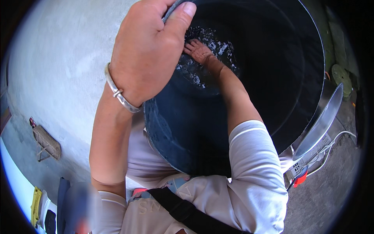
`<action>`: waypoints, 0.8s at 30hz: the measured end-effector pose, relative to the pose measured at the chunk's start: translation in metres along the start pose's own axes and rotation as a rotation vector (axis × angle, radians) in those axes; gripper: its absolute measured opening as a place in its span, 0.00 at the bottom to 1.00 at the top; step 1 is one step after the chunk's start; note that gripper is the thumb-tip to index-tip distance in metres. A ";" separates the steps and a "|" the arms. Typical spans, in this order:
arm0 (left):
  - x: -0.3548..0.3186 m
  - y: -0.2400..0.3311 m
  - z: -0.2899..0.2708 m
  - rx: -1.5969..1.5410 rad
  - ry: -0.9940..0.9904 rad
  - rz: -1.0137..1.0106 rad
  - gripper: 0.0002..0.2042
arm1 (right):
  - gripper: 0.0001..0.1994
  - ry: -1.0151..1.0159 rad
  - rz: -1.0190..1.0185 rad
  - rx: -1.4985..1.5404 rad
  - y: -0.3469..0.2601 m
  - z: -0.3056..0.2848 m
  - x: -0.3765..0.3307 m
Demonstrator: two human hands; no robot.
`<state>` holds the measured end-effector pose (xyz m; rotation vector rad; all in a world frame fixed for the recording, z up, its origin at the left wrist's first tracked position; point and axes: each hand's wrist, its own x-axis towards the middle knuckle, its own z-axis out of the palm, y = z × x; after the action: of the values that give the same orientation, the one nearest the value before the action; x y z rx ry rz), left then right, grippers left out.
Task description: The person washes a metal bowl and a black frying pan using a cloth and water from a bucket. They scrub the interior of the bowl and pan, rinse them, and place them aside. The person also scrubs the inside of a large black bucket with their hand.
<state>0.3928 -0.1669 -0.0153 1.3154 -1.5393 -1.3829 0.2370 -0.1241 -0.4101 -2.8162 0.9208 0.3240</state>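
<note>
A big, deep black tub is tilted before me, its mouth facing me. My left hand, with a silver bangle at the wrist, is closed on the tub's upper left rim, thumb over the edge; its other fingers are mostly hidden. Deep inside, my right hand reaches to the bottom with its fingers stretched out, and I see nothing held in it. Around that hand, a little rippling water catches the light. My right forearm passes over the tub's near rim.
A pale wall rises on the left, with a small woven bench near its foot. On the right are a shiny metal rim, a white cable, a red object and a round greenish object against the wall.
</note>
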 end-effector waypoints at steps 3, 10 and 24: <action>-0.003 -0.009 0.003 -0.077 0.032 -0.009 0.15 | 0.20 -0.108 0.131 -0.002 0.012 -0.021 -0.004; 0.000 -0.003 0.004 -0.049 0.008 0.013 0.15 | 0.20 -0.246 0.535 -0.030 0.045 0.001 -0.059; -0.010 -0.003 -0.007 0.049 -0.012 0.192 0.15 | 0.23 -0.476 0.920 0.191 -0.066 0.073 -0.096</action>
<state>0.4030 -0.1591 -0.0152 1.1561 -1.6700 -1.2423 0.1898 -0.0011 -0.4504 -1.8302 1.8995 0.8914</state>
